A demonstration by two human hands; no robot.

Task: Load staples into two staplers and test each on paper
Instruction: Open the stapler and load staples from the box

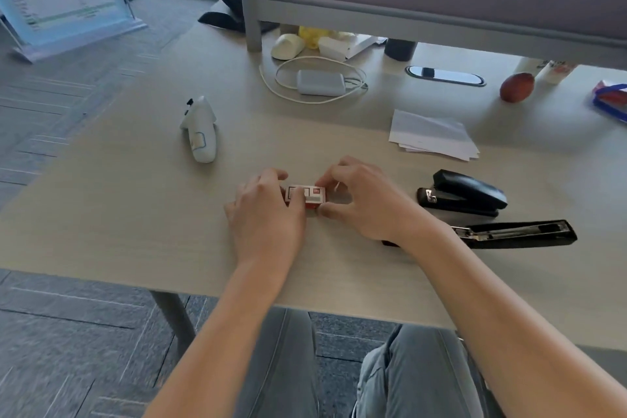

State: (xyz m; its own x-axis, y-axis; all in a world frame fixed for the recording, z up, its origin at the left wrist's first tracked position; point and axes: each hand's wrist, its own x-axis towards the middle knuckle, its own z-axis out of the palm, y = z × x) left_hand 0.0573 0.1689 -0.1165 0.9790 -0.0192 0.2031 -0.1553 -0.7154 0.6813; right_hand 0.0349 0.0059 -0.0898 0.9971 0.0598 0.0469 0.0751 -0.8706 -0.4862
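A small red and white staple box (310, 196) sits at the middle of the desk, held from both sides. My left hand (268, 210) grips its left end and my right hand (359, 200) pinches its right end. To the right, a closed black stapler (468, 193) rests on the desk. In front of it lies a second black stapler (519, 234) swung open, its metal staple channel facing up. A few sheets of white paper (434, 134) lie behind the staplers.
A white handheld controller (200, 129) lies left of centre. A grey charger with a coiled white cable (320, 81), a reddish fruit (517, 86) and a grey partition (441, 7) stand at the back. The desk's front edge (237, 295) runs close to my lap.
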